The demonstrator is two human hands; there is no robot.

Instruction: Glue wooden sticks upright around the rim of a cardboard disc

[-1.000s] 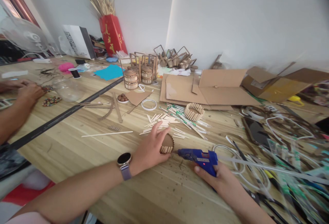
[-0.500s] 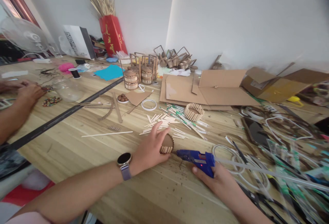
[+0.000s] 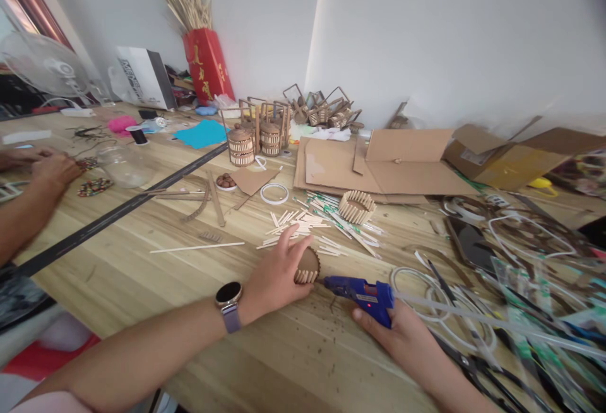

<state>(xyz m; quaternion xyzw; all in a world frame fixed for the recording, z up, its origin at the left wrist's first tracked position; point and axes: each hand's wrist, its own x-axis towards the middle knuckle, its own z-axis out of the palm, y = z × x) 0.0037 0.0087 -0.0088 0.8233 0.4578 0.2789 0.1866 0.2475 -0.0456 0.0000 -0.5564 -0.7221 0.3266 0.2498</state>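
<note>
My left hand [image 3: 279, 271], with a watch on its wrist, grips a small round cardboard piece [image 3: 308, 264] edged with short wooden sticks, holding it on the wooden table [image 3: 142, 274]. My right hand [image 3: 402, 337] is closed round a blue glue gun [image 3: 362, 292] with a clear glue stick trailing out of its back. The gun's nozzle touches the right edge of the round piece. A scatter of loose short wooden sticks [image 3: 307, 223] lies just beyond my left hand.
A finished stick ring [image 3: 357, 204] and a white ring [image 3: 274, 193] lie past the sticks. Flat cardboard sheets [image 3: 379, 167], small stick baskets [image 3: 255, 135], a red vase [image 3: 207, 62] stand farther back. Wires and tools clutter the right. Another person's hands [image 3: 47, 170] work with beads at the left.
My right hand and the glue gun have slid slightly left and lower toward the round piece. My left hand has held still.
</note>
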